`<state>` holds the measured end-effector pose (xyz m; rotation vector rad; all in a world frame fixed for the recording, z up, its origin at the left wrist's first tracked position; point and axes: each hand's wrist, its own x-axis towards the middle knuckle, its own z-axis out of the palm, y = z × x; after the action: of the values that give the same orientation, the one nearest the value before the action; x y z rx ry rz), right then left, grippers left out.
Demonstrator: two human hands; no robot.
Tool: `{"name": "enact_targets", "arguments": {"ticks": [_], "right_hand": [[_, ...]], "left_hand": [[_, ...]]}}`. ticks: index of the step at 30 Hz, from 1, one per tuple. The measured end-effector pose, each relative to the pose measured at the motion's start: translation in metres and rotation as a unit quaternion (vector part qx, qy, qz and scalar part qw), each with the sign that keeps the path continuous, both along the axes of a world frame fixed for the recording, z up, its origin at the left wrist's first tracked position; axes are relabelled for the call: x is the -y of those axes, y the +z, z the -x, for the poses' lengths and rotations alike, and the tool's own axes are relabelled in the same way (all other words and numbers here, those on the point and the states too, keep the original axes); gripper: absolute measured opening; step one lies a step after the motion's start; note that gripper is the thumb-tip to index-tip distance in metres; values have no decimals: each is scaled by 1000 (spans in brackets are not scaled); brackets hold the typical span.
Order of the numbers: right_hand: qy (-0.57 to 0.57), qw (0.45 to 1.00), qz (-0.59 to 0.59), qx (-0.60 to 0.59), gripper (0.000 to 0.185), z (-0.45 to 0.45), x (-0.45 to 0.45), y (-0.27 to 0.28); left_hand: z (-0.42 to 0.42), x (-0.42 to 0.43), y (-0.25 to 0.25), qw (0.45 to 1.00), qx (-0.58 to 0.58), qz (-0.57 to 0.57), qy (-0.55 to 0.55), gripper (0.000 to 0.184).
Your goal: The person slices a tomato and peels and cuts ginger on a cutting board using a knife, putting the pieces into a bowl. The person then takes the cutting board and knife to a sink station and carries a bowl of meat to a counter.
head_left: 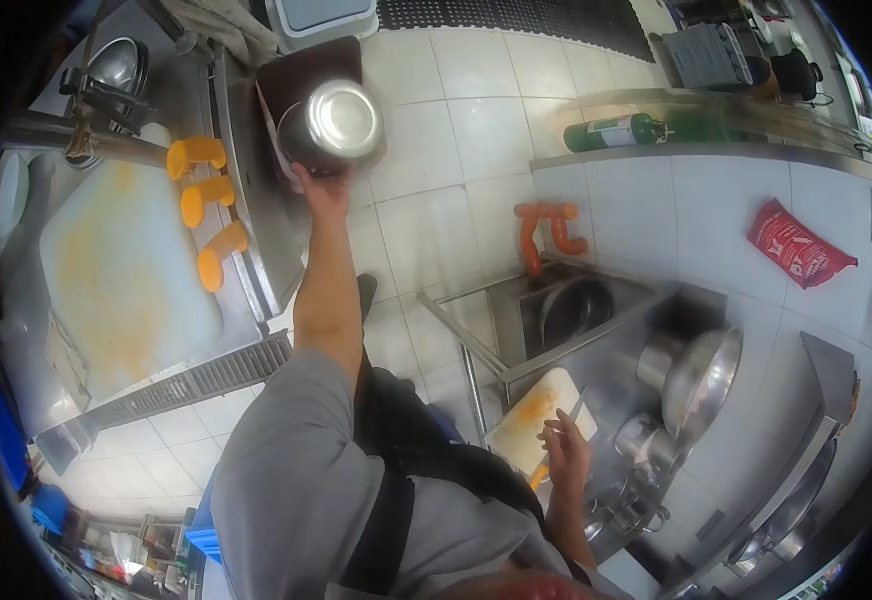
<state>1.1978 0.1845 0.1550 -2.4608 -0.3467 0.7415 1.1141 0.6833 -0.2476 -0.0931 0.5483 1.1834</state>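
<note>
With my left arm stretched out, my left hand (324, 190) grips the near edge of a shiny metal pot (341, 120). The pot is tilted, its bright round face towards me, in front of a dark brown bin (311, 65). My right hand (566, 450) hangs over a white cutting board (516, 435) with orange stains, fingers loosely bent and apart. A knife (578, 405) with a yellow handle shows on both sides of these fingers; it seems to lie under them, on the board. Where the hand covers the knife, contact is hidden.
Left, a large stained cutting board (126, 270) lies on a steel counter, with several orange pipe-like pieces (206, 205) along its edge. Right, a steel sink (501, 310) holds a dark pan (574, 310). Metal bowls and pots (701, 385) stand beside it. A red bag (801, 245) is near the wall.
</note>
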Motion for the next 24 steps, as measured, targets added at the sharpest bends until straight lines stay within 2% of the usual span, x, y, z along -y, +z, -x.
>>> {"name": "enact_targets", "arguments": {"ticks": [2,3,5,10,12,13,16,17,18,19,20,21,22,24], "right_hand": [[20,1000,5,-17,39,-4,5,0],[15,1000,6,-18,39,-5,5,-1],[21,999,21,-21,39,-4,5,1],[24,1000,8,-14,38,0,23,-10],[42,999,-2,-4,38,-1,25,-8],[32,999,-3,-10,38,0,26,-8],[20,1000,-18,-16,38,13,41,0],[21,999,-33,-11,38,16,46,2],[20,999,-43,-10,38,19,53,3],[16,998,-57,-5,38,23,62,5],[11,997,-73,1,38,27,73,7],[5,996,-85,2,38,32,83,10],[3,996,-92,13,37,36,94,13],[-10,993,-112,23,36,48,119,21]], "left_hand": [[2,7,30,1000,16,-6,-23,87],[3,8,23,999,14,-5,-28,87],[14,12,1,997,-68,5,-26,92],[12,18,9,999,29,-34,-15,86],[16,24,15,998,-35,46,-18,82],[15,23,23,998,-33,41,-18,82],[12,36,59,986,-136,-13,-99,76],[12,44,77,976,-184,-35,-107,49],[13,54,87,976,-184,-46,-107,49],[15,68,95,930,-304,-159,-131,37],[16,82,104,856,-414,-269,-150,28],[21,100,136,765,-520,-357,-128,31],[28,120,169,760,-519,-370,-126,31],[43,165,234,576,-564,-585,-92,35]]}}
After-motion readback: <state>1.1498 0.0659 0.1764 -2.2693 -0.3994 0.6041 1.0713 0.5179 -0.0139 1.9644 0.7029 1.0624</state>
